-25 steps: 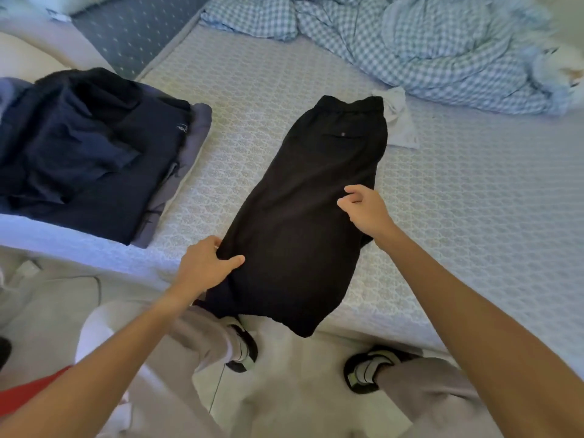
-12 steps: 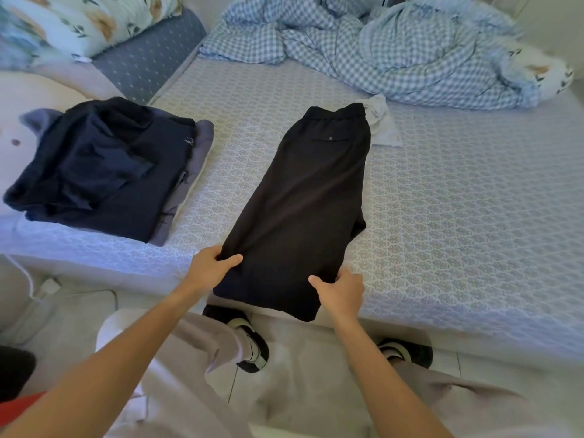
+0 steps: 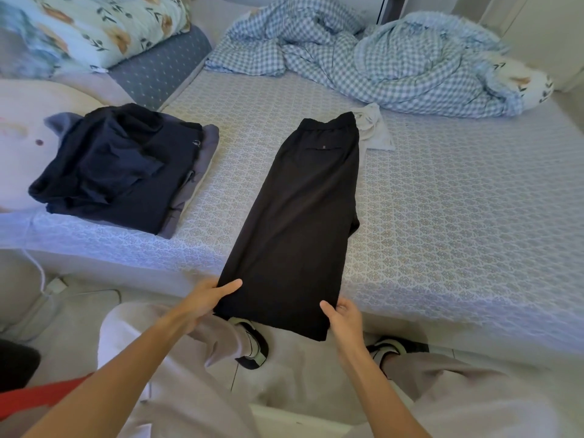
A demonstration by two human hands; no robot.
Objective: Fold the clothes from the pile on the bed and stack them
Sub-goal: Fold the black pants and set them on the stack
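Black trousers (image 3: 303,210), folded lengthwise, lie stretched across the bed (image 3: 458,222), waistband far, leg ends hanging over the near edge. My left hand (image 3: 205,300) grips the left corner of the leg ends, thumb on top. My right hand (image 3: 343,317) pinches the right corner. At the left edge of the bed sits a stack of folded dark clothes (image 3: 123,165) on a grey garment. A small white garment (image 3: 374,128) lies beside the waistband.
A crumpled blue checked duvet (image 3: 379,58) fills the far side of the bed. Floral pillows (image 3: 94,30) lie at the far left. My legs and sandalled feet (image 3: 252,346) stand on the floor against the bed's near edge.
My right hand has moved from the trousers' middle down to the right corner of the leg ends. The left hand keeps its grip. The head camera has tilted up, showing more of the bed.
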